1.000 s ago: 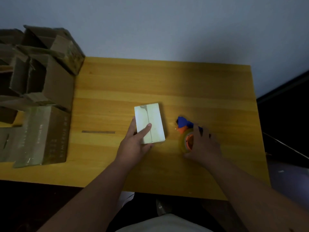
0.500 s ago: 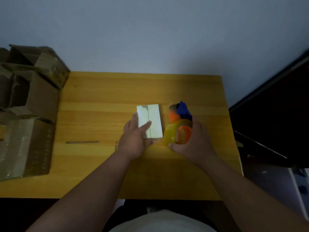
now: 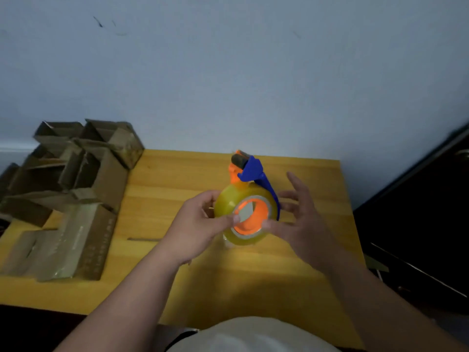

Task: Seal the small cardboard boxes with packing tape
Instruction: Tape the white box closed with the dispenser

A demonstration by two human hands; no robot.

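Wooden table (image 3: 291,270), one tape dispenser (image 3: 250,209) lifted above it.
Left hand (image 3: 200,224) pinches the roll; right hand (image 3: 302,219) touches it, grip wide; cardboard boxes (image 3: 73,189) heaped at left edge.

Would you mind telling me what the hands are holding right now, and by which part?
The tape dispenser, lifted above the table. The left hand pinches its tape roll at the left edge; the right hand touches the right side with spread fingers.
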